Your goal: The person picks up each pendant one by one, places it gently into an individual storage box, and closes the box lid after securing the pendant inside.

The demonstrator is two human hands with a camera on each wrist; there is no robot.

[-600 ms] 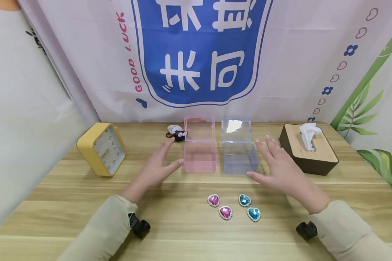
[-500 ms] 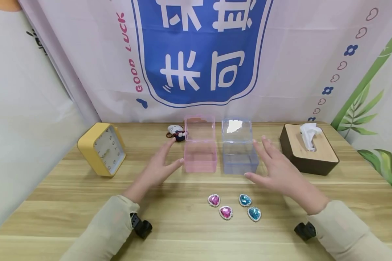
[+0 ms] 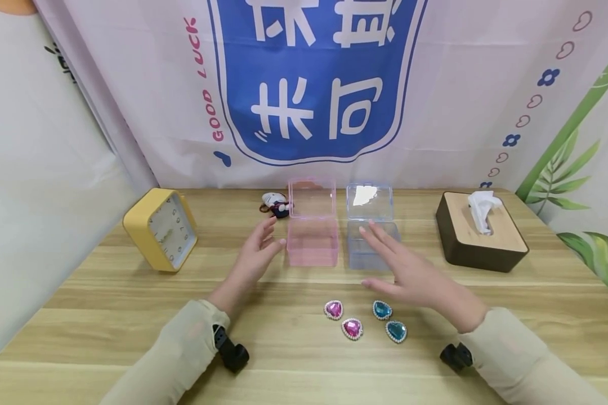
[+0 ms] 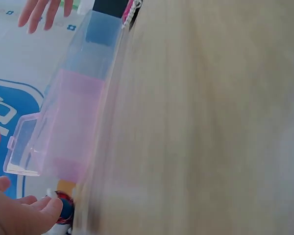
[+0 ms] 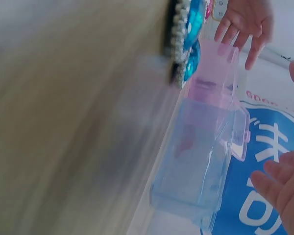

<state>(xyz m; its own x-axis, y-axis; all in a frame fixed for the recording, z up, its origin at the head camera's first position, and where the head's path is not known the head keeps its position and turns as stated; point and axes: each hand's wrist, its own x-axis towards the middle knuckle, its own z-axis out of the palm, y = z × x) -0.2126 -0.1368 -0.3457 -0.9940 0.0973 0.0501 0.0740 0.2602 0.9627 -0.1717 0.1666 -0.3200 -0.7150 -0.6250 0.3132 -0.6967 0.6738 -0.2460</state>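
My left hand [image 3: 253, 256] hovers just left of a clear pink plastic box [image 3: 312, 256], holding nothing, its fingers bent a little. My right hand [image 3: 410, 275] holds nothing either; its fingers extend over the front right of a clear blue box [image 3: 358, 260] and hide part of it. Both hinged lids stand raised at the back. On the table before the boxes lie two pink heart gems [image 3: 352, 328] and two blue heart gems [image 3: 396, 331] with pale beaded rims. In the right wrist view the blue gems [image 5: 193, 29] look large and near.
A yellow clock [image 3: 162, 230] stands at the left of the wooden table [image 3: 304, 377]. Behind the left hand lies a small plush figure [image 3: 276, 204]. A tissue box [image 3: 481, 230] stands at the right, and a printed cloth [image 3: 182, 112] hangs behind everything.
My right hand has moved left, from beside the blue box to over its front. The left hand has shifted slightly right and its fingers have drawn in. Boxes and gems lie as before.
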